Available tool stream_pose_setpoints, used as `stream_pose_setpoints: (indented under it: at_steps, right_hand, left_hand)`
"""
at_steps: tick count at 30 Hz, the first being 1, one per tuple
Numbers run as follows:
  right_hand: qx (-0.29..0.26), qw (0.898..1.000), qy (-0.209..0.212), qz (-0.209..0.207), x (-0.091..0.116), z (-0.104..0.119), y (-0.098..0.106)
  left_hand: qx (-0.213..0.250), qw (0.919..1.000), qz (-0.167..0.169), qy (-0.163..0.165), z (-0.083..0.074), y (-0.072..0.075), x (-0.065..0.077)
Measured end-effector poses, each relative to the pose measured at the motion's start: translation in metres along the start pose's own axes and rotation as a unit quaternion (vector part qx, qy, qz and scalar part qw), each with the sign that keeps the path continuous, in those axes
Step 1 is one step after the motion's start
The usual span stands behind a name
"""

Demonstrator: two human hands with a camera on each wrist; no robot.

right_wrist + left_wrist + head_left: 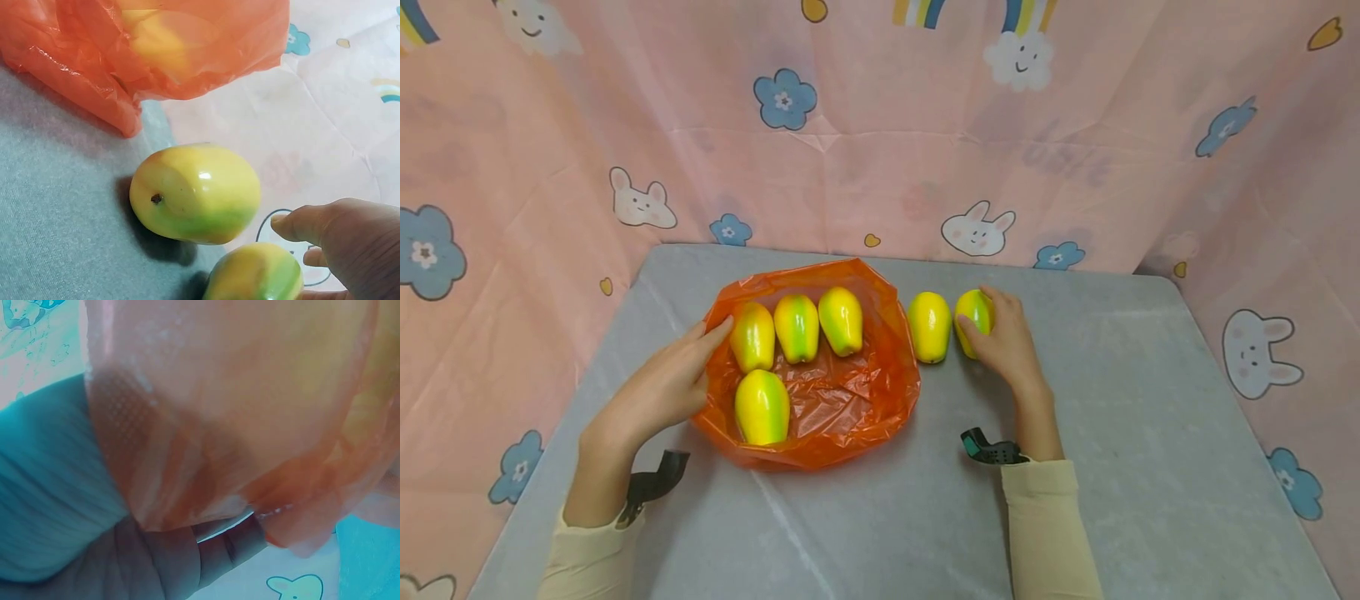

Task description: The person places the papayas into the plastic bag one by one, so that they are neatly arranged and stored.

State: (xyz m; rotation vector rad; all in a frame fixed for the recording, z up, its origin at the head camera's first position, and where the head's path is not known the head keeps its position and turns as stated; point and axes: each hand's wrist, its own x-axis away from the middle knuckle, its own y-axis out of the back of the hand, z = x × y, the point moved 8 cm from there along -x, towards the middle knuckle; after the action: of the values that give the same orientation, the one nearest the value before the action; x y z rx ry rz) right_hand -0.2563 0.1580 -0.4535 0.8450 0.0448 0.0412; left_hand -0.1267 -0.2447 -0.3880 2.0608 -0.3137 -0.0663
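Note:
A wide-mouthed orange plastic bag [842, 400] lies on the grey table, with several glossy yellow-green papayas inside, one of them a papaya [762, 408] near its front. My left hand [662, 383] holds the bag's left rim, thumb over the edge and fingers outside; in the left wrist view the plastic [250, 425] hides much of that thumb. Right of the bag stand two more papayas, a nearer papaya [194, 194] and a farther-right papaya [973, 321]. Around the latter my right hand [1011, 342] spreads, its thumb apart from the skin in the right wrist view.
A pink cloth [865, 167] with cartoon prints hangs behind and beside the grey table [1150, 417]. Black camera mounts sit on both wrists, a left mount [655, 483] and a right mount [992, 450].

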Motion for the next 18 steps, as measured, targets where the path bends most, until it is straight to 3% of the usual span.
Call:
stream_pose_setpoints:
  at_steps: [18]
  right_hand:
    - [0.008,0.999,-0.035,0.012,-0.0008,-0.0083,-0.0051]
  left_hand:
    - [-0.015,0.9999,0.005,0.001,0.0002,0.0001,0.0]
